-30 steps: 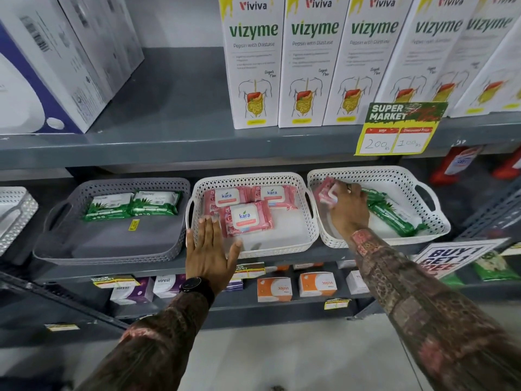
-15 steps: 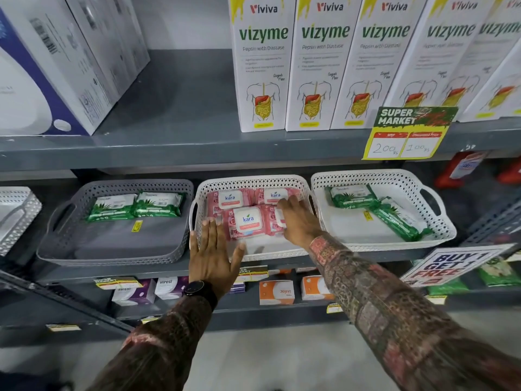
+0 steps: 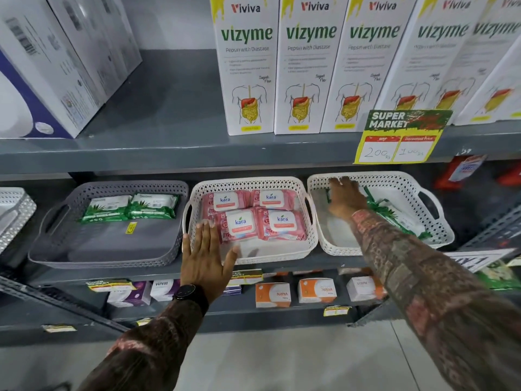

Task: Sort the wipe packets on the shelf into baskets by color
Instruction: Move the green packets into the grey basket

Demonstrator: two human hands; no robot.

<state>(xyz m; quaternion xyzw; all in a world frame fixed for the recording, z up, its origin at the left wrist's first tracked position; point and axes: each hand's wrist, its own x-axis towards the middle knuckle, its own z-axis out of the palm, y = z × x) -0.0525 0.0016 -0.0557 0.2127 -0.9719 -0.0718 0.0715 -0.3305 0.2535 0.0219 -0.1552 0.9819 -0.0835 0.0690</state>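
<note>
Green packets lie in the right white basket, directly under my right hand, long axis slanting toward the front right. I cannot tell if its fingers hold one. My left hand, flat and empty, rests on the middle basket.

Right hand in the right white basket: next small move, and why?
Probably close the right hand on the green packet under it and carry it to the grey basket, which already holds two green packets. The middle basket holds only pink ones. Whether the fingers grip yet is unclear.
</note>
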